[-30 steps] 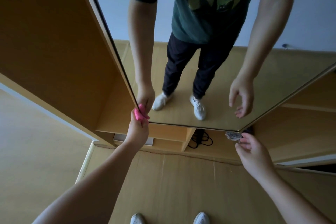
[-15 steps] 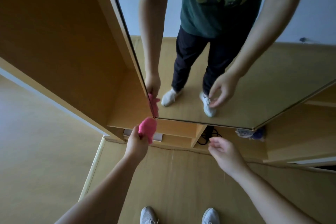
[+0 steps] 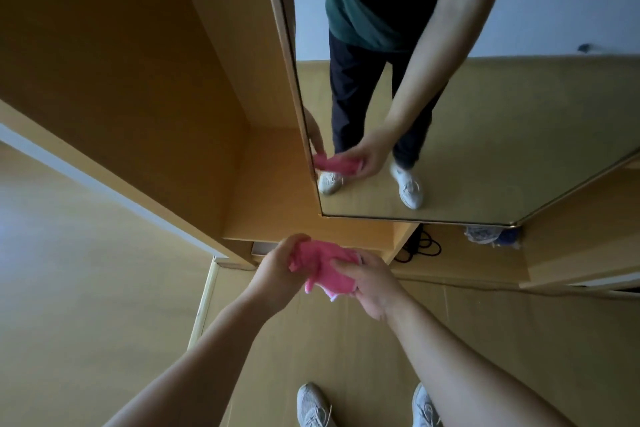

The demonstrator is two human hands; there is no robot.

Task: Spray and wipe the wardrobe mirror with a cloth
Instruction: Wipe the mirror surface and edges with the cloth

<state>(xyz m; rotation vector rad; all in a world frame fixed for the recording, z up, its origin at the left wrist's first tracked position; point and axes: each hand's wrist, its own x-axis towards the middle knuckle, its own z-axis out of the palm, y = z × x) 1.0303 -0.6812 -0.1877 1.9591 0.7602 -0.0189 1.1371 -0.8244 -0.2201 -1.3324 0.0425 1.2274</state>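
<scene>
Head view puts both your hands low in front of the wardrobe, gathered on the pink cloth [image 3: 329, 267]. Your left hand [image 3: 277, 270] curls its fingers over the cloth's left end, and your right hand [image 3: 372, 284] grips the right end. The bunched fabric runs roughly crosswise between them. The mirror [image 3: 485, 132] lies ahead of and above the cloth and does not touch it. Its bottom edge is beyond your knuckles, and the glass spreads up and to your right. Your left hand is nearer the mirror's lower-left corner, so the next wipe probably calls for a forward, upward reach from that side.
</scene>
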